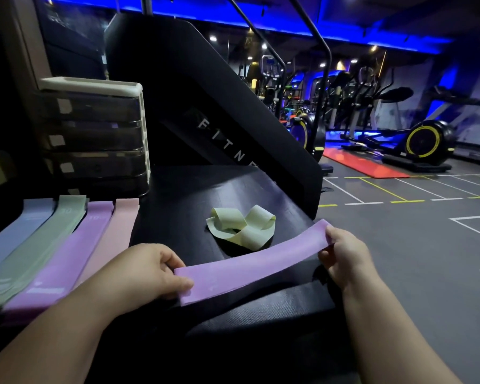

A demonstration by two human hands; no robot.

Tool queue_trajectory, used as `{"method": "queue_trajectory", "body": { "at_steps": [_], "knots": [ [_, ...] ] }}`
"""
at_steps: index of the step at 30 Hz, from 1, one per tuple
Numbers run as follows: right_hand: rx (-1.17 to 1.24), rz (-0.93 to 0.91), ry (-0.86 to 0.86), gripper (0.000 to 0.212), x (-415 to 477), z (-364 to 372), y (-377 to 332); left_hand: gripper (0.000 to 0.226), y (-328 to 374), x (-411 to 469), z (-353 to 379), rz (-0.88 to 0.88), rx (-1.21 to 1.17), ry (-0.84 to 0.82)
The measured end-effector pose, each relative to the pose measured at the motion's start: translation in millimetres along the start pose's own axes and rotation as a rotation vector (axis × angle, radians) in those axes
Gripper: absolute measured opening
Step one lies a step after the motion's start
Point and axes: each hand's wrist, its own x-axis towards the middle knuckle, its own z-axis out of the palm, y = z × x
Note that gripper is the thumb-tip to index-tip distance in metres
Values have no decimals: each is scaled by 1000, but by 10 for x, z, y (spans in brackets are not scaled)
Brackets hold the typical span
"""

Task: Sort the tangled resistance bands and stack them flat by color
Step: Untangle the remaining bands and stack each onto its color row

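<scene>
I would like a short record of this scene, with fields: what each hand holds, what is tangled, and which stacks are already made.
left hand: pinches one end of the purple band
right hand: pinches the other end
held band: pulled straight, untwisted
tangled: pale green band, lying on the black platform
laid flat, side by side: blue stack, green stack, purple stack, pink stack
behind them: drawer unit
</scene>
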Motion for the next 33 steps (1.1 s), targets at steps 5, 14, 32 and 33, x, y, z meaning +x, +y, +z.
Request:
{"method": "queue_trajectory", "body": {
  "at_steps": [5,14,32,33],
  "knots": [
    [-110,-93,-29,22,5,16,51,14,-60,-81,-85,8,-22,13],
    [26,20,-176,11,-261,498,113,11,-364,-392,-460,-67,-342,98],
    [-349,-19,-374,18,-373,2639,326,20,-1198,-639,-1194,-106,-174,373],
    [-387,-58,-378,17,-376,2757,371,17,-1232,-634,-1208,-103,-127,373]
  ]
}}
